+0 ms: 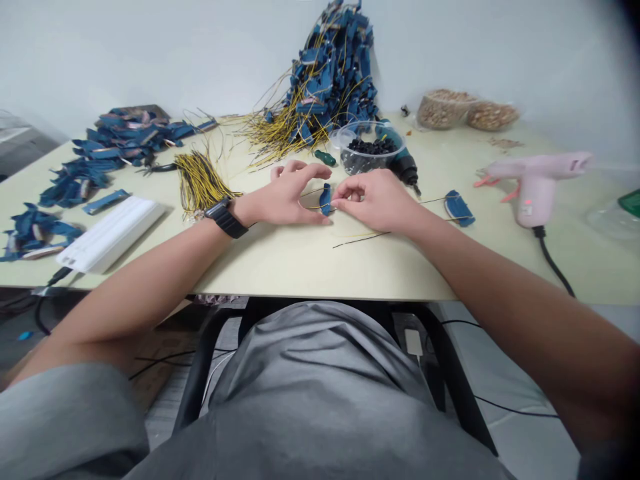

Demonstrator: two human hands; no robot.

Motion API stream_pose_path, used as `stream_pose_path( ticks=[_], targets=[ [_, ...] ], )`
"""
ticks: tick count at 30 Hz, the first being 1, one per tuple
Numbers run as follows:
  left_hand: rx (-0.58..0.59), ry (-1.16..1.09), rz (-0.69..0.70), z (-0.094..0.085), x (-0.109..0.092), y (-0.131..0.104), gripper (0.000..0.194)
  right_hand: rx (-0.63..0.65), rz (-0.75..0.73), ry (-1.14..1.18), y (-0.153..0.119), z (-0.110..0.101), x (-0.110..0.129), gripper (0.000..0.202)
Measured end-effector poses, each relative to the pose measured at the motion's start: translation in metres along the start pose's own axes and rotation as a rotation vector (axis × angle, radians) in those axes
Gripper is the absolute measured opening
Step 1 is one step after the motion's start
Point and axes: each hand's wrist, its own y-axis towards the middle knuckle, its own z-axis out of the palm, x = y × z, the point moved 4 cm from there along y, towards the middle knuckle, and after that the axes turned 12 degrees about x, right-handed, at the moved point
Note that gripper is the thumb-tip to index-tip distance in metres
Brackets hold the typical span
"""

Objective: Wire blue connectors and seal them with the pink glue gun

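A small blue piece with thin wires (325, 199) lies on the table between my hands. My left hand (293, 197) reaches around it from the left, thumb and fingers apart, with nothing gripped. On its right side, my right hand (373, 199) is closed in a pinch of thumb and forefinger on what looks like a thin wire; the fingertips hide most of it. A dark wire end (357, 241) and a fainter yellow one lie below my right hand. Another blue wired piece (459, 208) rests by my right forearm.
Behind stand a tall pile of blue wired pieces (335, 73) and a clear tub of black bits (370, 150), beside a dark power tool (404, 167). Left are a yellow-black wire bundle (203, 180) and a white box (113, 233). A pink glue gun (537, 183) stands right.
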Motion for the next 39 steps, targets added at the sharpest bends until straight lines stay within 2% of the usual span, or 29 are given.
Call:
stream_pose_path(
  ticks=[7,9,13,15,17,20,23,33,39],
  targets=[
    [-0.032,0.009,0.03,-0.01,-0.008,-0.009,0.076,-0.002,0.008,0.031,0.002,0.003,-0.001,0.013],
    [-0.021,0.014,0.031,-0.007,-0.007,-0.007,0.078,0.0,0.005,0.042,0.002,0.005,-0.002,0.01],
    [0.007,0.026,0.023,0.001,-0.001,0.0,0.097,-0.002,0.001,0.056,0.003,0.006,-0.002,0.007],
    [-0.009,0.028,0.035,0.002,0.001,0.0,0.097,-0.003,0.0,0.054,0.003,0.006,-0.003,0.007],
    [-0.054,0.021,0.065,0.0,0.0,-0.001,0.087,-0.003,-0.002,0.051,0.002,0.005,-0.003,0.007],
    [-0.112,0.011,0.101,-0.006,-0.004,-0.004,0.051,0.002,-0.008,0.051,0.002,0.005,-0.004,0.013],
    [-0.107,0.013,0.104,-0.008,-0.007,-0.005,0.03,0.009,-0.013,0.051,0.003,0.006,-0.005,0.016],
    [-0.027,0.07,0.108,-0.008,-0.015,-0.008,0.028,0.004,0.001,0.015,0.003,0.006,-0.004,0.011],
    [-0.006,0.088,0.118,-0.006,-0.018,-0.01,0.028,-0.002,-0.01,0.017,0.002,0.006,-0.006,0.022]
  ],
)
